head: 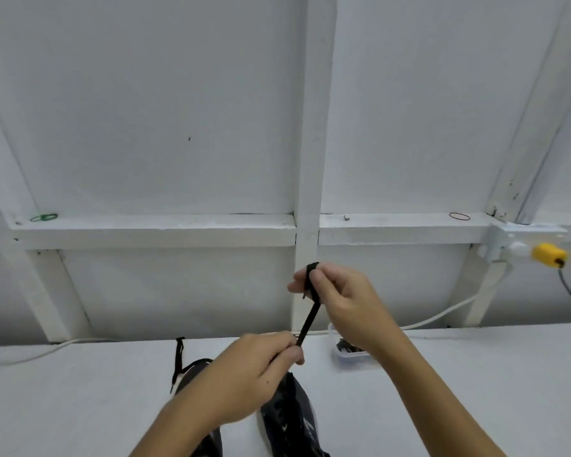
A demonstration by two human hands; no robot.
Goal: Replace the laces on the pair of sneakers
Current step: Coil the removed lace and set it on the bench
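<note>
Black lace (308,319): stretched taut above the white table (80,390), upper end looped over the pinching fingers of the right hand (340,300), lower end pinched between thumb and curled fingers of the left hand (257,367). Dark sneakers (290,420): on the table beneath the left forearm. Second black lace (178,361): trailing beside the left shoe. Small clear container (350,352): behind the right wrist

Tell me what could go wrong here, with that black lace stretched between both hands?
The black lace is wound around the right hand fingers and pulled taut by the left hand; it might slip free or tighten uncomfortably. The small plastic container near the right wrist could get knocked.
</note>
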